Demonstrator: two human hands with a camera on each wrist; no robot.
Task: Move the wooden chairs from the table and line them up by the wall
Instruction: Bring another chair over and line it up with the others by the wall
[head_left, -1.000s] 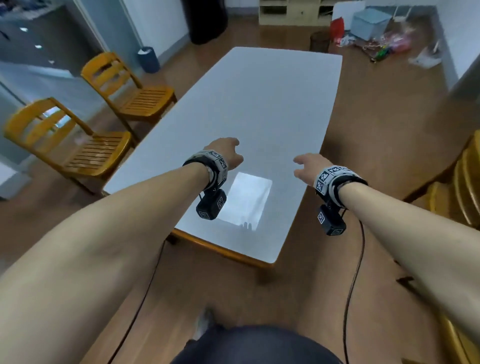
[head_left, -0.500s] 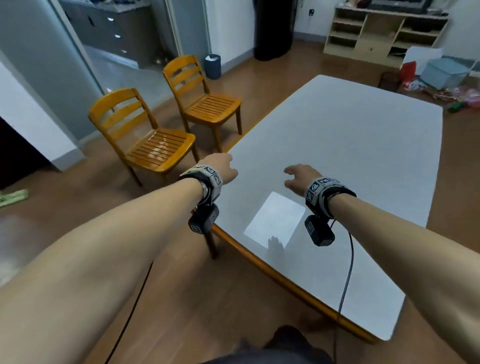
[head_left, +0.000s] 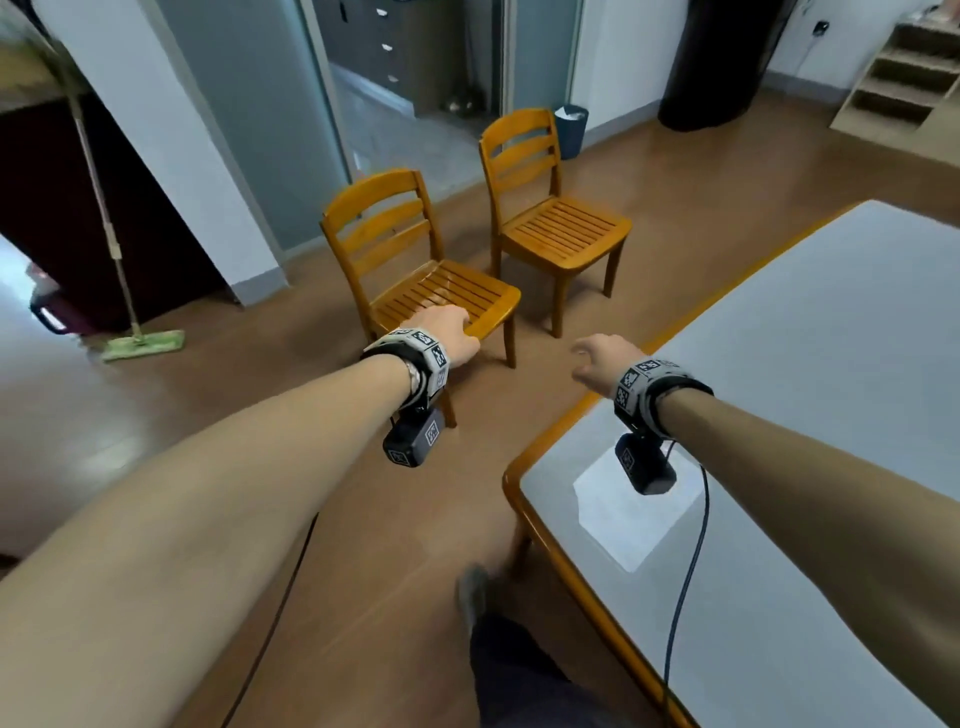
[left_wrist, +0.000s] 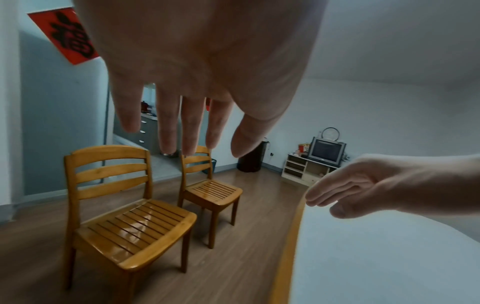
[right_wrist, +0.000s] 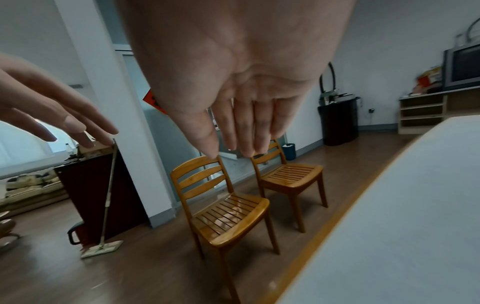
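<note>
Two wooden slatted chairs stand side by side on the floor, left of the table (head_left: 810, 374). The nearer chair (head_left: 441, 291) faces the table corner, and the farther chair (head_left: 563, 228) stands beyond it. In the head view my left hand (head_left: 452, 332) is in the air in front of the nearer chair's seat, fingers straight, holding nothing. My right hand (head_left: 597, 356) hovers past the table's left edge, fingers loosely extended, also empty. The left wrist view shows the nearer chair (left_wrist: 130, 222) below my straight fingers (left_wrist: 168, 127). In the right wrist view both chairs (right_wrist: 228, 209) stand beyond my fingers (right_wrist: 244, 131).
A mop (head_left: 124, 291) leans by a dark cabinet at the left. An open doorway (head_left: 415, 78) lies behind the chairs, with a small bin (head_left: 570, 130) beside it. A wooden shelf unit (head_left: 898, 88) stands at the far right. My foot (head_left: 472, 592) is on the floor near the table corner.
My view has swung left, away from the table's middle toward the two chairs. Both hands have moved off the tabletop toward the nearer chair.
</note>
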